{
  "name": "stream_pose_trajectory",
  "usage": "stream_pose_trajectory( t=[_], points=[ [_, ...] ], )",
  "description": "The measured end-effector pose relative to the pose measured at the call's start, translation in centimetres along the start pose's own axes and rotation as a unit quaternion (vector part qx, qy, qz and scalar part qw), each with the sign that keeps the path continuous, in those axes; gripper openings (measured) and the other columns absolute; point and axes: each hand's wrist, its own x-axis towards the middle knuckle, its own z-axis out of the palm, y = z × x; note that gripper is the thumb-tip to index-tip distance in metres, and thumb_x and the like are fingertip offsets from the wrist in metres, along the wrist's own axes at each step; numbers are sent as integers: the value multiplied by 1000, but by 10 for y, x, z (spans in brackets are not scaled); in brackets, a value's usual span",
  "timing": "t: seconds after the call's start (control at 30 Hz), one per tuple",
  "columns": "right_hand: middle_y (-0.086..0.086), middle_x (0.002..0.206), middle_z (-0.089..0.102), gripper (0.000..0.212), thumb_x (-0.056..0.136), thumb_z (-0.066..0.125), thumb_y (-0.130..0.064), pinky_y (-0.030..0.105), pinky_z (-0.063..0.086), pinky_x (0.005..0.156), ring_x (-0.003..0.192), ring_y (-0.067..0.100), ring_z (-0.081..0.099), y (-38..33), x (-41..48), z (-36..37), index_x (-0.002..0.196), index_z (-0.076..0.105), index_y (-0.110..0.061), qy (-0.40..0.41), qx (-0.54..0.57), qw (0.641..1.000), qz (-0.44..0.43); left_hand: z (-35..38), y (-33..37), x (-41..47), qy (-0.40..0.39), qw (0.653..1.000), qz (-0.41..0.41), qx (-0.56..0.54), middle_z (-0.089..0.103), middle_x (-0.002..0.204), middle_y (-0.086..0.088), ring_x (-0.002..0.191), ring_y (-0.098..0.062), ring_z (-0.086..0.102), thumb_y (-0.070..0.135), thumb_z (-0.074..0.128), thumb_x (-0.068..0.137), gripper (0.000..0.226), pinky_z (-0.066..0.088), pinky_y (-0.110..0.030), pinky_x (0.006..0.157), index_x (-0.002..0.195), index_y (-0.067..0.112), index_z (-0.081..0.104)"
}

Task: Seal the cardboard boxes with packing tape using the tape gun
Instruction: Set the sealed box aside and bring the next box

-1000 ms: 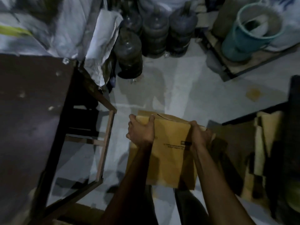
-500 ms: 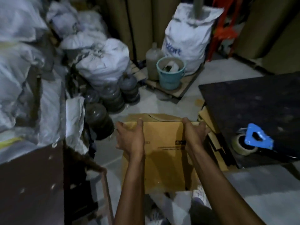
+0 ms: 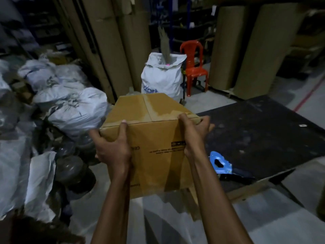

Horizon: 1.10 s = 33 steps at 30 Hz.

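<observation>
I hold a brown cardboard box (image 3: 154,138) up in front of me with both hands. Shiny tape runs along the centre seam of its top face. My left hand (image 3: 112,147) grips the box's left corner, thumb on the near face. On the upper right corner my right hand (image 3: 193,131) grips with fingers curled over the top edge. The blue tape gun (image 3: 219,162) lies on the dark table (image 3: 263,134) to the right of the box, untouched.
White sacks (image 3: 70,106) and dark water jugs (image 3: 73,164) crowd the floor at left. A white bag (image 3: 163,78) and a red chair (image 3: 193,67) stand behind the box. Tall cardboard rolls (image 3: 242,50) line the back. Flat cardboard (image 3: 246,191) lies under the table edge.
I have lifted the box from the floor to chest height, and its taped top face now shows. My view has swung up and to the right toward the dark table.
</observation>
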Motion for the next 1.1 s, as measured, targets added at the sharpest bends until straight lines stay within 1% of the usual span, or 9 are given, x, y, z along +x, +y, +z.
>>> stream_pose_trajectory(
  t=[0.17,0.3,0.4,0.57,0.63,0.77,0.93,1.0,1.1],
  points=[
    [-3,119,31,59,73,84,-45,55,55,91,96,10,47,-18,77,-100,106,42,-20,32,30,999,4,86,41,-85,-41,998,27,-31,61,111,7,112,-29,58,67,74,73,55,49,-57,98,104,37,41],
    [-1,119,30,61,73,83,-46,56,57,83,91,7,46,-23,146,-185,106,40,-17,71,35,997,-17,160,62,-161,-52,996,31,-59,61,99,19,100,-19,61,64,76,72,52,46,-57,102,99,35,42],
    [-3,117,30,62,65,78,-54,63,51,91,86,8,47,-29,195,-234,99,36,-22,111,38,992,-39,218,75,-208,-65,994,17,-91,65,100,17,99,-18,64,60,80,71,53,49,-51,99,102,31,49],
    [-1,123,33,59,69,79,-47,66,47,95,101,16,47,-28,278,-297,103,38,-19,148,31,985,-81,304,88,-268,-136,983,13,-125,67,107,11,102,-19,66,54,80,78,43,51,-47,98,105,45,48],
    [-1,123,34,58,69,79,-45,61,51,91,104,18,49,-18,312,-314,104,39,-21,142,22,985,-97,333,74,-285,-154,979,7,-133,69,104,8,100,-22,68,53,81,75,44,52,-51,97,101,40,48],
    [11,131,38,51,80,83,-21,31,51,70,114,33,54,27,373,-348,110,43,-16,99,-6,991,-87,382,31,-323,-194,977,-47,-80,69,104,-3,101,-29,65,41,84,76,51,49,-48,94,103,26,43],
    [10,131,42,39,85,75,-8,39,48,87,116,34,53,84,399,-393,117,54,-15,99,-94,990,-29,416,-20,-369,-267,959,-84,52,59,118,-8,112,-34,58,39,75,75,54,39,-54,106,114,30,38],
    [8,135,42,36,85,74,-14,45,38,101,124,30,44,85,398,-394,116,58,-19,124,-228,963,-75,423,-19,-376,-260,954,-11,146,49,136,-10,135,-34,44,29,74,81,53,25,-51,115,124,18,46],
    [6,126,51,27,78,69,-26,48,28,103,123,25,42,76,405,-380,105,64,-25,99,-371,890,-244,439,-7,-372,-259,920,214,203,41,150,-5,154,-27,19,27,67,79,45,14,-53,118,122,20,55]
  ],
)
